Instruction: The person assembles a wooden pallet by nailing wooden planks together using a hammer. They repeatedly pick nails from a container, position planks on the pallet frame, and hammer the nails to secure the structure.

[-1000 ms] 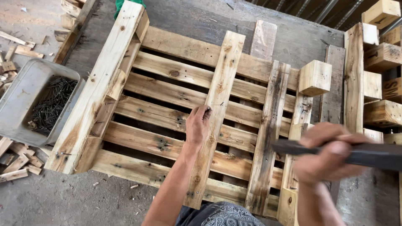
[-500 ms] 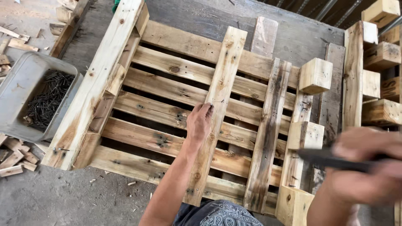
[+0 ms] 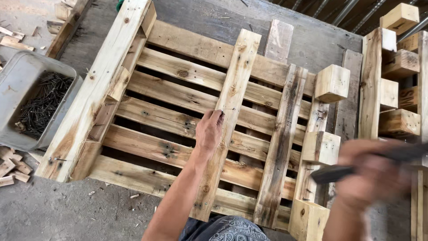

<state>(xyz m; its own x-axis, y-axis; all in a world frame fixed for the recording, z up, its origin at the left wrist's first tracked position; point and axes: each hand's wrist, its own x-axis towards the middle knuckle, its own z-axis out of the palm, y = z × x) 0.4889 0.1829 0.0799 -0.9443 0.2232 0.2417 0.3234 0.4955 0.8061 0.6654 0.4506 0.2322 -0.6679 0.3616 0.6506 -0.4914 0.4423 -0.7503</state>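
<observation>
Right hand (image 3: 374,172) is closed around a dark tool handle (image 3: 352,168), the whole hand blurred; the handle's dark end juts left of the fist, and what kind of tool it is cannot be told. Fist sits at the right of the view, over the pallet's (image 3: 187,80) right edge, just beside the wooden block (image 3: 322,147) fixed to the grey side board, forearm rising from the bottom edge.

Left hand (image 3: 209,131) lies on the pale centre plank (image 3: 229,111), fingertips pinched together at its left edge about midway along its length; whether a nail sits between them cannot be told, too small to see. Wrist is straight, forearm runs up from the bottom centre of the view, palm turned down toward the wood.

Centre plank lies lengthways across the slats, upright in the view, slightly tilted to the right at the top. A grey weathered plank (image 3: 281,143) lies parallel just to its right. Another block (image 3: 332,83) rests at the pallet's upper right corner.

Grey tub (image 3: 20,85) holding dark nails (image 3: 42,105) stands on the floor to the left, touching the pallet's left rail. Wood offcuts (image 3: 11,167) lie below the tub. More blocks and boards (image 3: 397,67) are stacked at far right
</observation>
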